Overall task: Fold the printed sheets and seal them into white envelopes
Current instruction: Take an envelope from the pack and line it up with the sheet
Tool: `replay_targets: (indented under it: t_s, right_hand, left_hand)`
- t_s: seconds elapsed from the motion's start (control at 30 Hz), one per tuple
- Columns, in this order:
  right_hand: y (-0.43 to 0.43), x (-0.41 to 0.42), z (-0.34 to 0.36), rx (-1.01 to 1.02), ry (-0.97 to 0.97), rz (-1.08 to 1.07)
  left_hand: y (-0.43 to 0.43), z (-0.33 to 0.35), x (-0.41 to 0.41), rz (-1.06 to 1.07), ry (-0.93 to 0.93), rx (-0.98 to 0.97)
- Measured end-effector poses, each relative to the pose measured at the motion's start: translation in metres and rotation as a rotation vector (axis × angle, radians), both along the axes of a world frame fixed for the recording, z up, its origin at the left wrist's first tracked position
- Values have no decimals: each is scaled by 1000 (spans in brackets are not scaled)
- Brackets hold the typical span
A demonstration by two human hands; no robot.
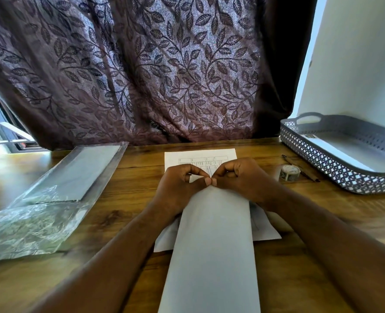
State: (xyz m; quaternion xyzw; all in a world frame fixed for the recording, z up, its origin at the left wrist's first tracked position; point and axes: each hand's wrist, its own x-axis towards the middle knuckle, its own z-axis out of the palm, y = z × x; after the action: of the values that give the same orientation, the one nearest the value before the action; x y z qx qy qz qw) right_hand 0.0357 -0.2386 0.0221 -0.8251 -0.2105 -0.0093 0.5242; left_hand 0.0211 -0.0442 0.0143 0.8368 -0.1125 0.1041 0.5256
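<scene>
In the middle of the frame, the left hand [178, 185] and right hand [241, 179] pinch the top of a long white paper envelope [214, 245]. The white printed sheet [200, 158] still sticks out above it, so I think sealing is left.

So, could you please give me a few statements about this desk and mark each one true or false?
1. The left hand and the right hand both pinch the far end of the white envelope. True.
2. The tape roll lies inside the grey tray. False: it stands on the table beside the tray.
3. The plastic pack lies to the left of the hands. True.
4. The printed sheet lies in the tray. False: it lies on the table just beyond the hands.
</scene>
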Motion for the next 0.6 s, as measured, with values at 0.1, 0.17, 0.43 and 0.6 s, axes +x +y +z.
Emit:
replay_targets:
  t_s: [0.1, 0.17, 0.43, 0.6]
  right_hand:
    - [0, 0, 3, 28, 7, -5]
    - [0, -1, 6, 57, 44, -21]
    - [-17, -2, 14, 159, 271, -45]
    - [-19, 0, 14, 254, 351, -23]
  left_hand:
    - [1, 3, 0, 29, -5, -8]
    - [3, 5, 0, 51, 5, -44]
    - [8, 8, 4, 55, 92, -171]
    - [11, 9, 5, 40, 88, -166]
